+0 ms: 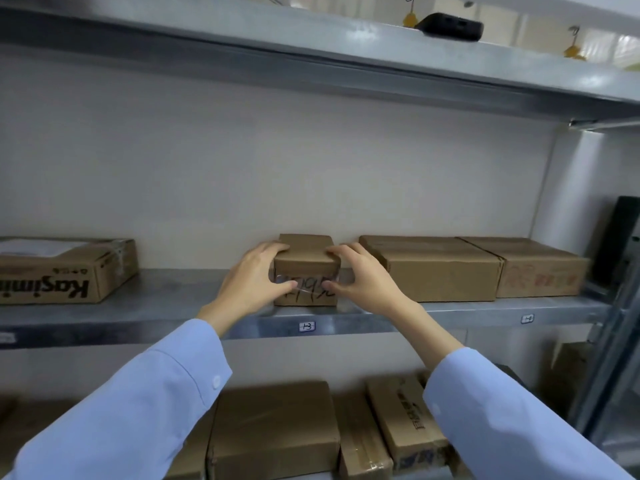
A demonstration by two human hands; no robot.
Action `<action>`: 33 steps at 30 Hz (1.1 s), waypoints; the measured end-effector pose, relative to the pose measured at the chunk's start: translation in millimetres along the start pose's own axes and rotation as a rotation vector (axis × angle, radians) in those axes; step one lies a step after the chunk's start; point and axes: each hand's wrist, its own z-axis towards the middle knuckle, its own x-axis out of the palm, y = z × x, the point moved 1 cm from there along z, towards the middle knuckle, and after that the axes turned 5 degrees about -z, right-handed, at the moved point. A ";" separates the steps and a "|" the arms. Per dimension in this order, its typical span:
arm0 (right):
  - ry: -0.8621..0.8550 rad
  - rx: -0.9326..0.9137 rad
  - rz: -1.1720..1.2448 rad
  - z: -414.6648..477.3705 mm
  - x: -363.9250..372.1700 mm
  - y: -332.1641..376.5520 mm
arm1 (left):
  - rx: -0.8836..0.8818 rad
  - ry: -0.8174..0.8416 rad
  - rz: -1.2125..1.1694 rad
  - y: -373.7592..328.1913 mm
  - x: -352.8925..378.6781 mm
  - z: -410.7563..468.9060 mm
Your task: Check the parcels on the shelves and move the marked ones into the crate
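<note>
At the centre of the frame the left hand (254,282) and right hand (360,278) are gripping the small box (304,263) on the middle shelf (173,301), apparently checking its scrawled front, which is probably calling for lifting it clear toward the unseen crate.

This looks like a storeroom for parcels. A long grey metal shelf (156,306) runs along a plain wall (242,168). Brown cardboard boxes (433,268) sit in a row on that shelf, and more boxes (273,431) lie under it. Little number tags (307,327) are stuck on its front edge. Another metal shelf (311,39) is above it.
</note>
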 end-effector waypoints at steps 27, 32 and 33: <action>-0.053 0.079 0.543 -2.8 -17.7 7.6 | -0.113 -0.051 -0.625 -23.4 -18.0 -13.5; -0.044 0.080 0.624 -3.7 -22.2 11.1 | -0.078 -0.057 -0.558 -27.6 -19.5 -12.7; -0.041 0.073 0.637 -3.3 -23.5 12.7 | -0.087 -0.054 -0.540 -27.6 -20.0 -12.8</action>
